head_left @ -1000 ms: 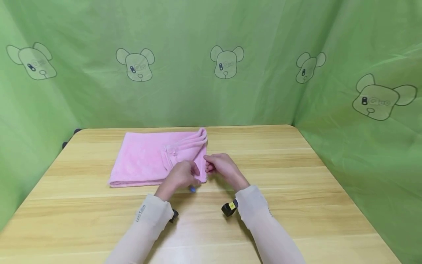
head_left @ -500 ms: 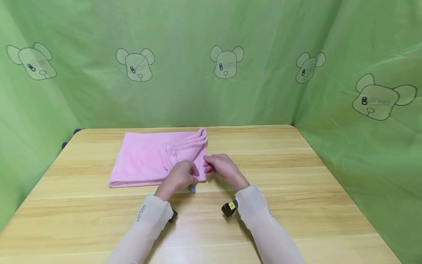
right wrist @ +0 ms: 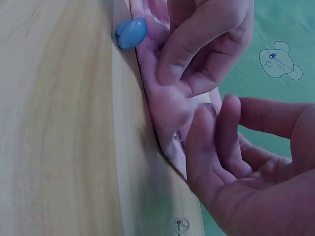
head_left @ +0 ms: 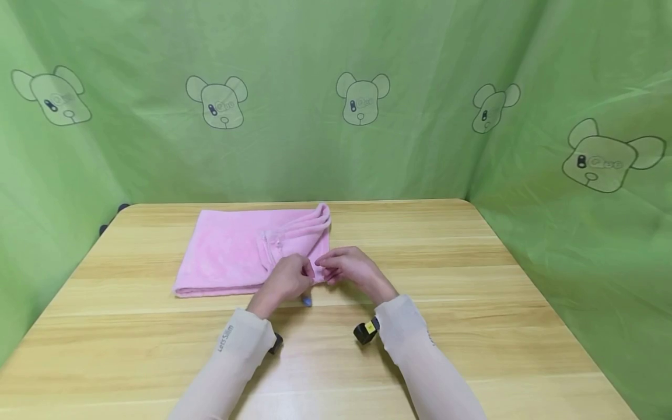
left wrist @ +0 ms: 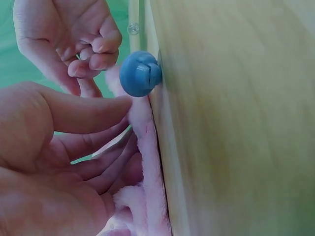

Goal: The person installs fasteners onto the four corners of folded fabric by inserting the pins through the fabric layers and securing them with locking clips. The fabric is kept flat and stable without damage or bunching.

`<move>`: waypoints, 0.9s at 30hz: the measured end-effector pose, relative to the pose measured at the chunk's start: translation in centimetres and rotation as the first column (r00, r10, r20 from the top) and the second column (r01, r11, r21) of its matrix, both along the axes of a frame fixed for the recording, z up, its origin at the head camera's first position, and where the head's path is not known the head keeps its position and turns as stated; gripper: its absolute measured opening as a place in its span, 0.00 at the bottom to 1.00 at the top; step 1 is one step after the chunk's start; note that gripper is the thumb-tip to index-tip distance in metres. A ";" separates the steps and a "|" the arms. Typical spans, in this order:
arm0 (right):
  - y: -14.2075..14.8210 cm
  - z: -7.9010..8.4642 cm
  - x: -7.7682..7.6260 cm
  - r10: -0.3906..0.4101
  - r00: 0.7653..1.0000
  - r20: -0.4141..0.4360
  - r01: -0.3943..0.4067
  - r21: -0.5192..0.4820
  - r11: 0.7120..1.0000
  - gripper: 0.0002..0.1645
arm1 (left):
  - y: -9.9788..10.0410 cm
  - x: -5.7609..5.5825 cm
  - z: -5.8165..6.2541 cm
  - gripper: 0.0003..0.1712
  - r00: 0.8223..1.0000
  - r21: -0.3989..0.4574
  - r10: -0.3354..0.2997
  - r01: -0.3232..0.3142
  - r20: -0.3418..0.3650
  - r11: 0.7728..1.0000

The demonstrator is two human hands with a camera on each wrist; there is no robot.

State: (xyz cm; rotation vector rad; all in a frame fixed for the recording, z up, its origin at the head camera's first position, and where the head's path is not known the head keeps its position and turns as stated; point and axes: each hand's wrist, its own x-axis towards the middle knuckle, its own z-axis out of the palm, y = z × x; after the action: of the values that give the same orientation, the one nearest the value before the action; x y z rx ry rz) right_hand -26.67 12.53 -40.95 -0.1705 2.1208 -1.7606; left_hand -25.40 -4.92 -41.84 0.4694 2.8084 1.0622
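Observation:
A folded pink plush cloth (head_left: pixel 226 251) lies on the table, with creased layers rising at its right end. My left hand (head_left: pixel 287 281) pinches the cloth's near right edge between thumb and index finger, as the right wrist view shows. Beside it, my right hand (head_left: pixel 354 269) hovers at the corner with loosely bent fingers, fingertips close to the left hand's. Their thumb and index tips stand slightly apart. A blue mushroom-shaped cap (right wrist: pixel 132 33) sits on the table right against the cloth's near edge, just under my left hand. Small clear shiny bits (head_left: pixel 270 238) lie on top of the cloth.
A clear disc with a thin pin (right wrist: pixel 178 225) rests on the wooden table (head_left: pixel 462 303), to the right of the cloth. Green curtains (head_left: pixel 294 157) with printed bear heads enclose the table at the back and sides.
My right hand has shifted slightly left, over the cloth's corner, and its fingers have loosened. The near right corner has been drawn up and inward. The left hand has barely moved.

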 end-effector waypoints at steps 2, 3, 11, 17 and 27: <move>0.0 0.0 0.0 0.018 1.000 0.015 -0.018 0.001 1.000 0.14 | -0.1 0.0 0.0 0.07 1.000 0.004 0.025 -0.025 0.000 1.000; 0.0 0.0 0.0 0.030 0.999 0.021 -0.030 -0.002 1.000 0.14 | -0.1 0.0 0.0 0.07 0.999 0.005 0.037 -0.037 -0.006 0.999; 0.1 -0.3 0.0 0.097 0.994 0.053 -0.096 -0.016 0.995 0.14 | -0.3 -0.1 0.3 0.11 0.996 0.054 0.087 -0.085 -0.031 0.995; 0.1 -0.3 0.1 0.085 0.995 0.047 -0.085 0.011 0.996 0.14 | -0.4 -0.3 0.5 0.10 0.995 0.067 0.094 -0.091 -0.038 0.994; -0.2 -0.3 0.2 -0.014 1.000 -0.016 0.015 0.056 0.998 0.12 | -0.8 -0.6 0.8 0.03 0.995 0.091 0.093 -0.091 -0.020 0.992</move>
State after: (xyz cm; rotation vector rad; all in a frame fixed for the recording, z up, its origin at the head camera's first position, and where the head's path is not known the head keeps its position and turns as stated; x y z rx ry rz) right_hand -26.51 12.34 -41.22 -0.1543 2.1851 -1.7113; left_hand -25.97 -5.72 -41.05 0.3668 2.8380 1.2132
